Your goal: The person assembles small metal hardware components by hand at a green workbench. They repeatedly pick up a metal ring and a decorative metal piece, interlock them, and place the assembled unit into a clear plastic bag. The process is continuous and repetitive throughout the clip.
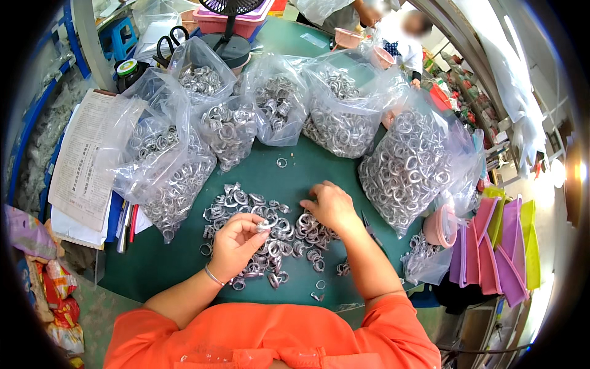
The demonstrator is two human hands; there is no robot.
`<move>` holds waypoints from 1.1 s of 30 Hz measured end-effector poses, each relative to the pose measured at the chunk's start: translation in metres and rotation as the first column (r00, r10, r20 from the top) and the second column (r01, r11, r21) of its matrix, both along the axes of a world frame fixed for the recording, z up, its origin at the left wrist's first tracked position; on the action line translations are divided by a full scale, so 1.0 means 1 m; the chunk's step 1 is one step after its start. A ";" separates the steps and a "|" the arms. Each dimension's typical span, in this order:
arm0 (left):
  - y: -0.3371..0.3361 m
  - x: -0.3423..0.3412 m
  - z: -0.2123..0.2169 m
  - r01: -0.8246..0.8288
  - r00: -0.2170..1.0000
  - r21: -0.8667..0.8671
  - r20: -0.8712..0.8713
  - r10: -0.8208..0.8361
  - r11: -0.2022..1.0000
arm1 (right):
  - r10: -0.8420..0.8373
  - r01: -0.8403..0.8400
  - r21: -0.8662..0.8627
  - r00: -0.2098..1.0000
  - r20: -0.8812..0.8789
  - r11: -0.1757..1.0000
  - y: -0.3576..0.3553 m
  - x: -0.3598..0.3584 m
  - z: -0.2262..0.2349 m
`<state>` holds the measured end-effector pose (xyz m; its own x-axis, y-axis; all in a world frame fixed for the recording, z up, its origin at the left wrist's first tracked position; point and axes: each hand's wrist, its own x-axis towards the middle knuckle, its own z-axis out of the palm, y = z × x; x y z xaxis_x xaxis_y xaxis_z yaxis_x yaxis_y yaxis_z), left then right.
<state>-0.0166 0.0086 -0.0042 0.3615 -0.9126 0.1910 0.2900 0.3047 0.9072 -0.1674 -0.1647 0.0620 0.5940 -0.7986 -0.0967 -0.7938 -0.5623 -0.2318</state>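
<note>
Where the left hand is working, 7 o'clock from table centre: thumb and fingertips are nearly meeting, pinching one silvery ring.
Loose pile: similar rings are lying heaped on the green table, about 6 to 7 o'clock.
Pink cup: is resting between 3 and 4 o'clock.
Right hand: fingers are curling, half open, over the pile's edge at 4 o'clock; whether they are gripping anything cannot be told.
Clear bags: ring-filled, are forming an arc from 9 through 12 to 3 o'clock.
Black fan: is standing beyond, at 11 o'clock.
</note>
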 end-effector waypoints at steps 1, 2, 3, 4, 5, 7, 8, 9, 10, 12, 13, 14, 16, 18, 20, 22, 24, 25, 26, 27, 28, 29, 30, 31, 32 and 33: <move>0.000 0.001 0.001 0.009 1.000 -0.010 -0.001 -0.009 1.000 | -0.003 0.005 0.056 0.999 -0.035 0.998 -0.005 -0.002 -0.005; 0.000 0.001 0.000 -0.006 0.999 0.016 0.032 0.005 1.000 | -0.004 0.012 0.112 0.997 -0.071 0.994 -0.008 -0.004 -0.009; 0.003 0.001 -0.002 0.011 1.000 0.049 0.007 -0.011 0.999 | 0.003 0.016 0.174 0.994 -0.110 0.985 -0.009 -0.006 -0.015; 0.005 0.002 -0.003 0.028 0.999 0.082 -0.020 -0.027 0.996 | 0.011 0.001 0.148 0.997 -0.080 0.989 -0.011 -0.009 -0.020; 0.005 0.004 -0.004 0.047 0.998 0.114 -0.048 -0.042 0.992 | 0.010 -0.011 0.165 1.000 0.004 0.986 -0.016 -0.010 -0.019; 0.003 0.002 -0.006 0.037 0.998 0.126 -0.065 -0.029 0.991 | 0.047 -0.086 0.173 0.974 0.220 0.981 -0.027 -0.021 -0.027; 0.002 0.002 0.000 0.037 0.995 0.153 -0.099 -0.022 0.987 | -0.003 -0.049 0.152 0.946 0.324 0.987 -0.032 -0.026 -0.033; 0.002 0.003 0.004 0.030 0.992 0.183 -0.126 -0.007 0.983 | 0.005 -0.039 0.090 0.938 0.347 0.995 -0.035 -0.028 -0.030; 0.003 0.004 0.006 0.033 0.996 0.199 -0.090 -0.015 0.980 | -0.038 0.000 0.110 0.938 0.345 0.994 -0.036 -0.030 -0.025; 0.001 0.008 0.006 0.040 0.998 0.180 -0.052 -0.031 0.983 | -0.093 0.056 0.162 0.969 0.229 0.985 -0.034 -0.024 -0.012; 0.001 0.008 0.005 0.056 0.995 0.176 -0.091 -0.041 0.983 | -0.094 0.065 0.173 0.981 0.167 0.983 -0.031 -0.020 -0.009; 0.002 0.006 0.004 0.055 0.994 0.178 -0.098 -0.038 0.983 | -0.049 0.035 0.183 0.996 0.071 0.982 -0.028 -0.020 -0.014; 0.000 0.005 0.003 0.054 0.994 0.165 -0.108 -0.036 0.985 | -0.006 0.026 0.183 0.994 -0.109 0.983 -0.021 -0.012 -0.016; 0.000 0.005 0.001 0.050 0.992 0.150 -0.118 -0.032 0.987 | 0.053 -0.064 0.170 0.996 0.069 0.983 -0.025 -0.017 -0.024; 0.000 0.007 0.005 0.057 0.993 0.176 -0.111 -0.038 0.983 | 0.041 -0.097 0.189 0.959 0.282 0.977 -0.025 -0.020 -0.025; 0.000 0.006 0.009 0.061 0.992 0.194 -0.121 -0.038 0.979 | -0.086 -0.143 0.446 0.886 0.456 0.884 -0.027 -0.023 -0.019; 0.000 0.007 0.010 0.075 0.988 0.216 -0.148 -0.044 0.973 | -0.277 -0.205 0.675 0.799 0.534 0.708 -0.023 -0.025 -0.012; 0.000 0.007 0.010 0.083 0.986 0.226 -0.162 -0.047 0.971 | -0.320 -0.262 0.723 0.765 0.560 0.639 -0.023 -0.026 -0.012; 0.000 0.007 0.011 0.081 0.985 0.225 -0.167 -0.044 0.971 | -0.365 -0.320 0.760 0.730 0.578 0.565 -0.022 -0.027 -0.011; 0.001 0.008 0.012 0.080 0.985 0.226 -0.170 -0.042 0.971 | -0.426 -0.353 0.785 0.689 0.586 0.509 -0.020 -0.027 -0.011; 0.001 0.008 0.011 0.078 0.984 0.226 -0.173 -0.039 0.971 | -0.487 -0.388 0.804 0.647 0.586 0.450 -0.016 -0.025 -0.012; 0.001 0.008 0.011 0.065 0.982 0.218 -0.186 -0.024 0.974 | -0.547 -0.426 0.816 0.605 0.578 0.391 -0.015 -0.024 -0.012; 0.001 0.009 0.010 0.051 0.981 0.211 -0.196 -0.009 0.976 | -0.590 -0.488 0.809 0.563 0.579 0.328 -0.016 -0.023 -0.016; 0.001 0.009 0.009 0.037 0.979 0.204 -0.206 0.005 0.978 | -0.632 -0.548 0.793 0.522 0.573 0.266 -0.020 -0.023 -0.022; 0.001 0.009 0.008 0.013 0.973 0.195 -0.230 0.033 0.981 | -0.674 -0.607 0.768 0.482 0.560 0.204 -0.023 -0.021 -0.026; 0.000 0.010 0.007 -0.004 0.963 0.186 -0.263 0.053 0.983 | -0.693 -0.604 0.773 0.475 0.542 0.192 -0.022 -0.015 -0.025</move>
